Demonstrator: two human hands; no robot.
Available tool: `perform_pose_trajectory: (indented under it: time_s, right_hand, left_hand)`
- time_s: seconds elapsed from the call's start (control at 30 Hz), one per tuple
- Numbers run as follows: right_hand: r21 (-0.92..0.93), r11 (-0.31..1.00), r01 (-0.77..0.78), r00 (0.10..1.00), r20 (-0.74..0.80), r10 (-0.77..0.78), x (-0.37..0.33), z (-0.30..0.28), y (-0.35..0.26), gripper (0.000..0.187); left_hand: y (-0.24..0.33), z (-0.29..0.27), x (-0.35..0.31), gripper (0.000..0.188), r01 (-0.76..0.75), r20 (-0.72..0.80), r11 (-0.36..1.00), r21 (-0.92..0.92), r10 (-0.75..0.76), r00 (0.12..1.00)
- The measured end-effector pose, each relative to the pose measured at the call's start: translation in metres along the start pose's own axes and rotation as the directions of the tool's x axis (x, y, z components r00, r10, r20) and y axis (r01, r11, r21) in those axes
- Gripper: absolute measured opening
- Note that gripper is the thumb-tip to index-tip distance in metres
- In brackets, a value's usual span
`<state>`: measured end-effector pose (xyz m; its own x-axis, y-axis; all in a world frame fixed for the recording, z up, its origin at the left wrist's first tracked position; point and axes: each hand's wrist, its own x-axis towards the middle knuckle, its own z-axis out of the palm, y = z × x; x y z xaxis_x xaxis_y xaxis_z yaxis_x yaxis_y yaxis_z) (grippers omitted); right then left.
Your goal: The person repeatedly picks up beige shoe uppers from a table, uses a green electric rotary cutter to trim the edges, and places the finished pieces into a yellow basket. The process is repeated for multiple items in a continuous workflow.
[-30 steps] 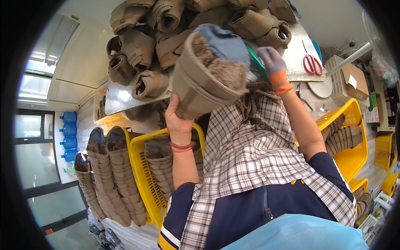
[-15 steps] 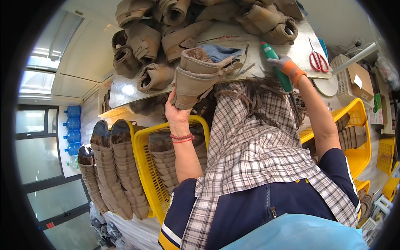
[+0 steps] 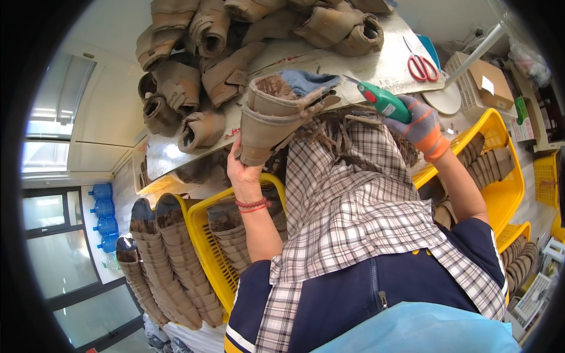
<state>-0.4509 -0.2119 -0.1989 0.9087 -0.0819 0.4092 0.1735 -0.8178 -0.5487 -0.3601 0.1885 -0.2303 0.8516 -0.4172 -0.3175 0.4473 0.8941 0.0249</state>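
Note:
My bare left hand point(image 3: 242, 167), a red bead bracelet at its wrist, grips a tan shoe upper point(image 3: 265, 130) from beneath and holds it tilted at the table's near edge. Brown fleece lines its opening, and blue cloth point(image 3: 306, 81) lies along the far rim. In a grey and orange glove, my right hand point(image 3: 422, 126) is wrapped round a green hand tool point(image 3: 388, 106) with a red button and a thin tip. That tip points left toward the upper's right end, apparently a little apart from it. Brown scraps point(image 3: 323, 136) lie on the checked apron point(image 3: 353, 200) over my lap.
Tan shoe uppers point(image 3: 179, 85) are heaped across the table point(image 3: 282, 59). Red-handled scissors point(image 3: 422, 67) lie at its right. Yellow baskets point(image 3: 200, 235) with nested uppers flank me, and tall stacks of uppers point(image 3: 176, 253) stand at the left. A white pole point(image 3: 477, 53) rises beyond the scissors.
My right hand has brought the green tool nearer the upper and turned it from upright to pointing left. My left hand keeps its hold on the upper. The whole view has shifted slightly.

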Motion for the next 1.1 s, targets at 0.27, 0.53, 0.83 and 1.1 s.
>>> perform_pose_trajectory:
  time_s: [0.27,0.53,0.83,1.1]
  right_hand:
    - [-0.165,0.975,0.149,0.988,0.058,-0.142,-0.015,-0.009,0.017,0.051]
    - [-0.097,0.982,0.164,0.980,0.128,-0.151,-0.018,-0.004,0.018,0.053]
    - [-0.070,0.949,0.306,0.951,0.059,-0.303,-0.016,-0.004,0.010,0.054]
    - [-0.033,0.945,0.326,0.945,0.010,-0.326,-0.015,-0.003,-0.011,0.057]
  left_hand:
    - [-0.016,-0.001,-0.010,0.039,0.129,0.059,0.991,-0.022,-0.128,0.990]
    - [-0.030,0.009,-0.010,0.041,0.177,0.113,0.983,-0.046,-0.171,0.979]
    - [-0.038,0.017,-0.004,0.041,0.233,0.110,0.971,-0.048,-0.226,0.968]
    - [-0.045,0.015,0.001,0.042,0.231,0.149,0.971,-0.065,-0.219,0.964]
